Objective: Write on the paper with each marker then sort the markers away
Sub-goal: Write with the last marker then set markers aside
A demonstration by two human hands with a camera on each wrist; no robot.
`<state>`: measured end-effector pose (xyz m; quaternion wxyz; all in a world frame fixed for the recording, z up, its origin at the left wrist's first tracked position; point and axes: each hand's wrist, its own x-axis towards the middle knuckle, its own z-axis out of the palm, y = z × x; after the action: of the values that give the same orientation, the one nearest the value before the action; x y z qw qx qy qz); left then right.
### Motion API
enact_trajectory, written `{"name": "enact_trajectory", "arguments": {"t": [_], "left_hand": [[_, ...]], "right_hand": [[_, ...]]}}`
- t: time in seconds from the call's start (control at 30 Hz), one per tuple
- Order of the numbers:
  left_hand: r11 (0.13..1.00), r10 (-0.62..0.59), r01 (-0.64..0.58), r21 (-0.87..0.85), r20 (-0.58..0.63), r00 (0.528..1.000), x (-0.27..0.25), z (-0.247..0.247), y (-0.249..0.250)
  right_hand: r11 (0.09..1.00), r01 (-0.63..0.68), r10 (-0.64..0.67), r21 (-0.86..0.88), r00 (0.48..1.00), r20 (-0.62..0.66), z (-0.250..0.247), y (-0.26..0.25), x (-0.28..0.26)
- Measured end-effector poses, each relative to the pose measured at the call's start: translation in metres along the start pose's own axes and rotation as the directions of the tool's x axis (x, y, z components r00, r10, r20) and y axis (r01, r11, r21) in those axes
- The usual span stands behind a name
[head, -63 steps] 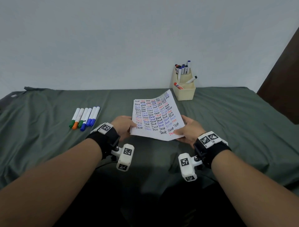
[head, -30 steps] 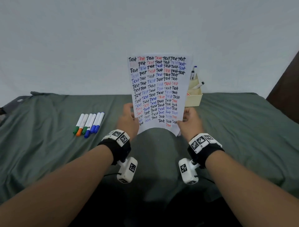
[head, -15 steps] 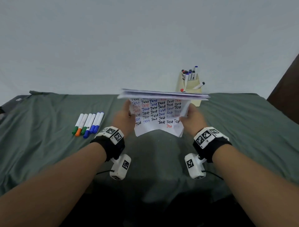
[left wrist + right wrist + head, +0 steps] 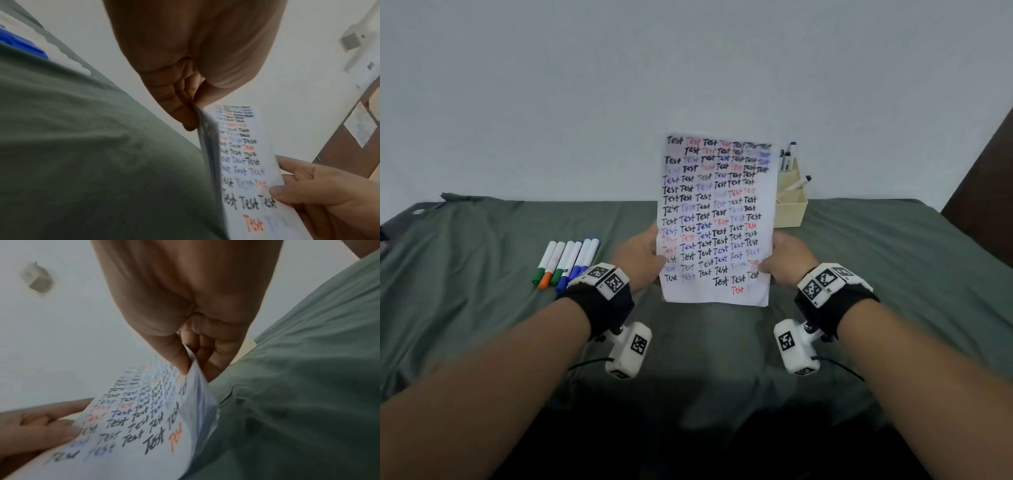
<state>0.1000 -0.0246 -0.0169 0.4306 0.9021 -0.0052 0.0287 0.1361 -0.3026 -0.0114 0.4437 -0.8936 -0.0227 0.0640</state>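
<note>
Both hands: reaching forward from bare forearms, each wrist wearing a black band with white tagged blocks, and holding the paper (image 4: 717, 219) upright over the green cloth (image 4: 482, 308).
Left hand (image 4: 638, 258): gripping the paper's left edge low down; in the left wrist view the thumb is pressing on the written face while the curled fingers (image 4: 176, 104) are backing the sheets from behind.
Right hand (image 4: 786, 260): pinching the paper's right edge at about the same height, thumb lying on the written face and fingers (image 4: 207, 344) folding behind it.
Paper: standing nearly vertical, written side facing the person, rows of "Test" in black, blue and red running down it; its lower edge is hanging just above the cloth; several sheets seem to be showing at the edge in the wrist views.
Markers (image 4: 566, 262): six lying side by side on the cloth, left of the paper and near the left wrist, with green, orange and blue caps pointing toward the person.
Beige holder (image 4: 792, 209): sitting behind the paper's right edge against the wall, partly hidden by it, with a few markers sticking up from it.
</note>
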Motion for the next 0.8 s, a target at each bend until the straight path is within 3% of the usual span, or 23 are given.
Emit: {"name": "enact_trajectory", "arguments": {"t": [0.13,0.23,0.4,0.5,0.8], "left_hand": [[0.999,0.045,-0.046,0.007,0.014,0.999,-0.007,0.005,0.006],[1.000,0.012,-0.012,0.005,-0.003,1.000,-0.005,0.007,0.007],[0.993,0.107,-0.112,-0.023,-0.150,0.983,-0.002,0.007,0.009],[0.995,0.095,-0.098,0.001,-0.240,0.966,0.002,0.010,0.006],[0.998,-0.014,0.002,-0.069,-0.178,0.984,0.016,0.019,-0.002]], "right_hand": [[0.994,0.095,-0.093,-0.055,0.994,0.051,0.007,-0.001,-0.007],[0.990,0.127,-0.126,-0.058,0.992,0.023,0.012,-0.001,-0.010],[0.980,0.197,-0.192,0.031,0.973,-0.128,0.010,-0.005,-0.014],[0.968,0.228,-0.196,0.109,0.951,-0.240,0.012,-0.004,-0.014],[0.977,0.148,-0.114,0.154,0.972,-0.207,0.014,0.009,0.005]]}}
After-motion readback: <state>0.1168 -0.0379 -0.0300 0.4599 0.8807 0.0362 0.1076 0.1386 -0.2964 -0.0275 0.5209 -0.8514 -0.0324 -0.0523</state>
